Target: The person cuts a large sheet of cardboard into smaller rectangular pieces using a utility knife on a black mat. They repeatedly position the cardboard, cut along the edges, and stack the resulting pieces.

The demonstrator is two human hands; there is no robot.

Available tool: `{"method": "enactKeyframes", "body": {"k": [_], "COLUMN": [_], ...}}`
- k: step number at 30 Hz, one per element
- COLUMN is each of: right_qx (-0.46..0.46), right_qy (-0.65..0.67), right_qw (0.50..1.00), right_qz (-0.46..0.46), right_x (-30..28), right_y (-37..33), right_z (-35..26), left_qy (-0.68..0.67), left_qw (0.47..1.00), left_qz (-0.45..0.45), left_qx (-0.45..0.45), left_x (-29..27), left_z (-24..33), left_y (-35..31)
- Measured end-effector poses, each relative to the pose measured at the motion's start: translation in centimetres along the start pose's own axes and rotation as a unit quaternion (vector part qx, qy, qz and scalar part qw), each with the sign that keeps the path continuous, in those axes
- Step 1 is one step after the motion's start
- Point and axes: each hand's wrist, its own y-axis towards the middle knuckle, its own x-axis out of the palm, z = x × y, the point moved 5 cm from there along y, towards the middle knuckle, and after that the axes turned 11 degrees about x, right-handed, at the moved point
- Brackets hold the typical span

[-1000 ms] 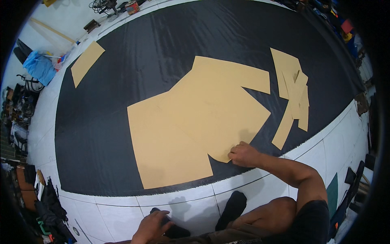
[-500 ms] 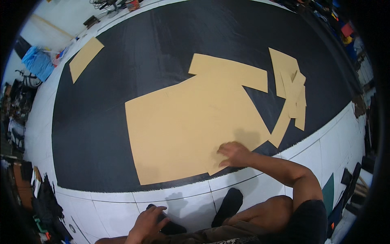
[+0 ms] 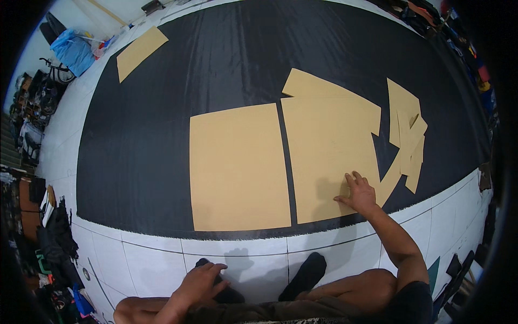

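My right hand [image 3: 358, 193] rests with fingers spread on a large tan cardboard sheet [image 3: 329, 151], near its lower right corner. Beneath that sheet, another tan piece [image 3: 307, 82] sticks out at the far edge. To the left lies a second large, nearly square tan sheet [image 3: 240, 170], with a narrow dark gap between the two. All of these lie flat on a wide black cloth [image 3: 135, 162]. My left hand [image 3: 202, 283] hangs near my left knee, fingers loosely apart and holding nothing.
Several smaller tan pieces [image 3: 413, 146] overlap in a pile at the right. One tan strip [image 3: 141, 52] lies at the far left of the cloth. White floor tiles [image 3: 232, 262] border it in front. A blue plastic bag [image 3: 75, 52] and a bicycle [image 3: 53, 73] stand at the left.
The large sheets, overlapping before, now lie side by side with a gap. My right hand has moved right and slightly away from me with the right sheet. My left hand stays near my knee.
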Motion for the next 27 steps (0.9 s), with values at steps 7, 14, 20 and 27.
{"method": "enactKeyframes", "body": {"k": [7,14,20,27], "right_qx": [-0.028,-0.004,-0.007,-0.004], "right_qy": [0.034,0.02,0.018,0.033], "right_qw": [0.999,1.0,1.0,0.999], "right_qz": [0.011,-0.013,0.017,0.002], "right_x": [0.7,0.3,1.1,0.9], "right_y": [-0.6,-0.9,-0.6,-0.9], "right_z": [0.4,-0.8,-0.5,-0.9], "left_qy": [0.001,0.004,0.006,-0.012], "left_qw": [1.0,1.0,0.999,0.999], "left_qz": [-0.008,-0.005,-0.001,-0.008], "left_qx": [-0.012,-0.02,-0.037,-0.044], "left_x": [-0.4,-0.1,-0.6,-0.5], "left_z": [0.4,0.2,0.9,0.8], "left_y": [0.4,0.4,0.9,0.9]}}
